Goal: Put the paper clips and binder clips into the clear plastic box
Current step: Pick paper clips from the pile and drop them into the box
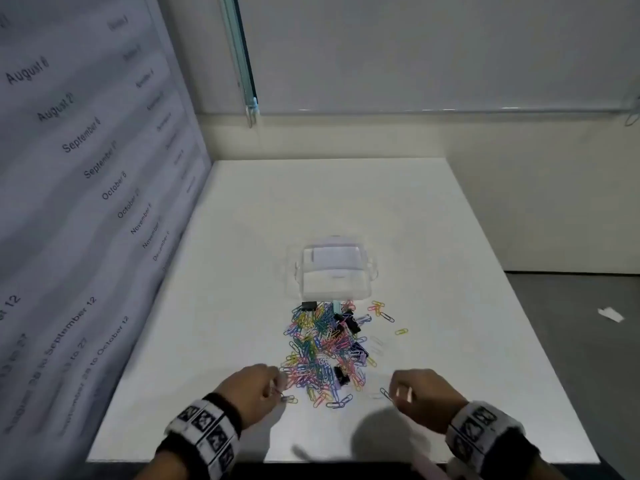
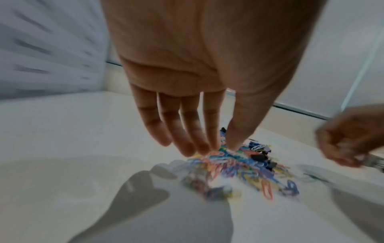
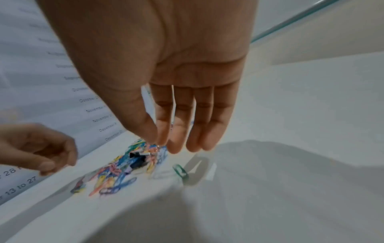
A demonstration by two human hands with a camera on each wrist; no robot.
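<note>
A pile of coloured paper clips (image 1: 322,351) with a few black binder clips (image 1: 349,323) lies on the white table. The clear plastic box (image 1: 334,268) stands just beyond the pile, lid off; I see nothing in it. My left hand (image 1: 273,386) hovers at the pile's near left edge, its fingers (image 2: 187,144) hanging nearly straight over the clips (image 2: 239,164) and holding nothing. My right hand (image 1: 398,393) hovers at the near right, fingers (image 3: 193,134) straight and together, the thumb close to the index tip. A green clip (image 3: 180,171) lies below it. Both wrist views are blurred.
A wall poster with printed dates (image 1: 86,202) rises along the table's left side. The table's right edge (image 1: 519,306) drops to a grey floor with a white scrap (image 1: 611,313). A few stray clips (image 1: 386,315) lie right of the pile.
</note>
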